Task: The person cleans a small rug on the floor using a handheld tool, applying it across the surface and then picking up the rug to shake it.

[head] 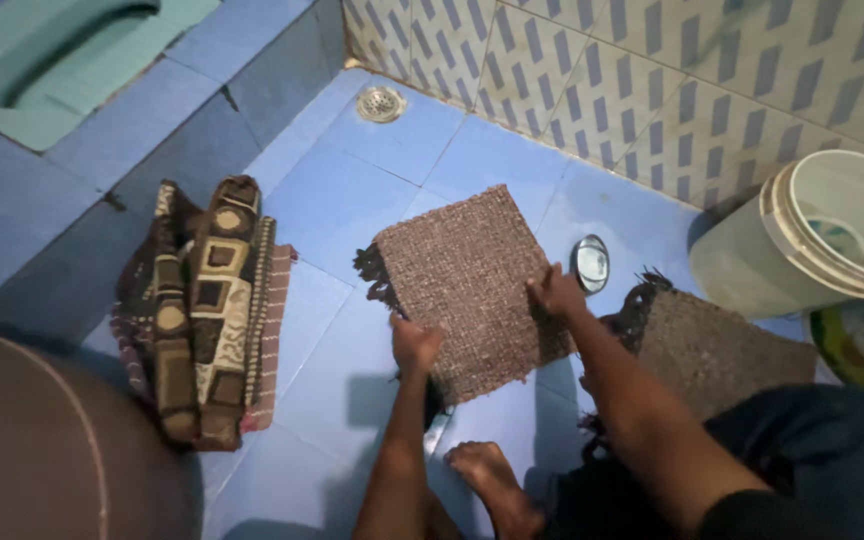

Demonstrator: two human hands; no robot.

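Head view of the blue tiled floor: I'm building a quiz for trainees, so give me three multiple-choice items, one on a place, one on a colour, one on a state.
1. Where is the round metal floor drain?
A. by the patterned tile wall
B. under the white plastic bucket
C. on the folded patterned rugs

2. What colour is the square woven mat under the hands?
A. green
B. brownish grey
C. yellow

3. How do the left hand and right hand meet that mat?
A. lift it high
B. press on it flat on the floor
C. stay off it

Answers: 1 A, it sits near the wall's foot; 2 B, its weave looks brownish grey; 3 B, both hands rest on it.
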